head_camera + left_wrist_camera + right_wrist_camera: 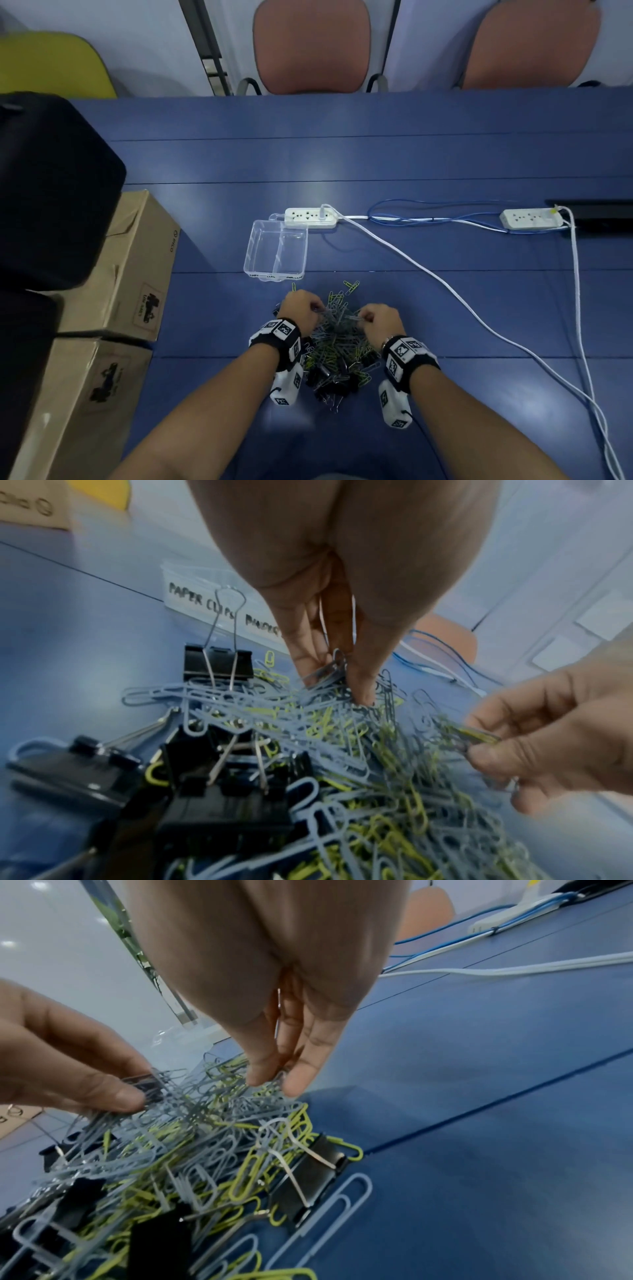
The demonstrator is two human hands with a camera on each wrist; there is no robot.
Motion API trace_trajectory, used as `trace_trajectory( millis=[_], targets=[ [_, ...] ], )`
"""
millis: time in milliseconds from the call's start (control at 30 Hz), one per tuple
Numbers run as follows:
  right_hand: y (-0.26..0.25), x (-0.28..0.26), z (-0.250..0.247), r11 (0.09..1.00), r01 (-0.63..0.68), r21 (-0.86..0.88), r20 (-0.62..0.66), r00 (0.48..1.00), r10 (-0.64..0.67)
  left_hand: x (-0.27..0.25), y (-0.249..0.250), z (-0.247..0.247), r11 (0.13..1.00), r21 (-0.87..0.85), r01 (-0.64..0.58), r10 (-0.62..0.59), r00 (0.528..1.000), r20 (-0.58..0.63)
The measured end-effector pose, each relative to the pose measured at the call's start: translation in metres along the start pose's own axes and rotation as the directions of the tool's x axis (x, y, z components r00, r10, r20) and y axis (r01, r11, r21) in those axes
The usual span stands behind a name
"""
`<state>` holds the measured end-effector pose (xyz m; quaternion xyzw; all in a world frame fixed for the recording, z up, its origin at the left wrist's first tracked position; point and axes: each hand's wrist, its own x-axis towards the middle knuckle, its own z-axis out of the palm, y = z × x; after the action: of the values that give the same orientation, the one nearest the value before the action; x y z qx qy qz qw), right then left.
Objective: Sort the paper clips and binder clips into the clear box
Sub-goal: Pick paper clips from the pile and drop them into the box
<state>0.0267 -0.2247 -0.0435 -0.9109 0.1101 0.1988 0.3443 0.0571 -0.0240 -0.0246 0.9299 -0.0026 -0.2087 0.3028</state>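
Observation:
A heap of grey and yellow paper clips (337, 334) mixed with black binder clips (330, 382) lies on the blue table in front of me. My left hand (303, 308) pinches a bunch of grey paper clips (325, 674) at the heap's far left. My right hand (380, 320) pinches paper clips (274, 1081) at its far right. The clear two-compartment box (276, 251) sits just beyond the heap, with nothing visible inside it. Its front wall reads "PAPER CLIPS" (202, 601). Large black binder clips (219, 664) lie at the near left of the heap.
Cardboard boxes (130, 270) and a black bag (51, 192) stand at the left. A white power strip (310, 217) lies behind the clear box, its white cable (445, 284) running right past a second strip (531, 219). Chairs stand beyond the table.

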Motion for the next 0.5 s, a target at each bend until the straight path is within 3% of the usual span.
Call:
trace_trajectory(
  millis=[267, 500],
  targets=[
    [0.008, -0.019, -0.021, 0.985, 0.038, 0.170, -0.099, 0.995, -0.022, -0.022, 0.006, -0.032, 0.973, -0.228, 0.026, -0.045, 0.996, -0.078],
    [0.012, -0.035, -0.028, 0.926, 0.068, 0.372, -0.108, 0.994, -0.029, -0.037, 0.012, -0.055, 0.896, -0.441, 0.049, -0.115, 0.985, -0.125]
  ],
)
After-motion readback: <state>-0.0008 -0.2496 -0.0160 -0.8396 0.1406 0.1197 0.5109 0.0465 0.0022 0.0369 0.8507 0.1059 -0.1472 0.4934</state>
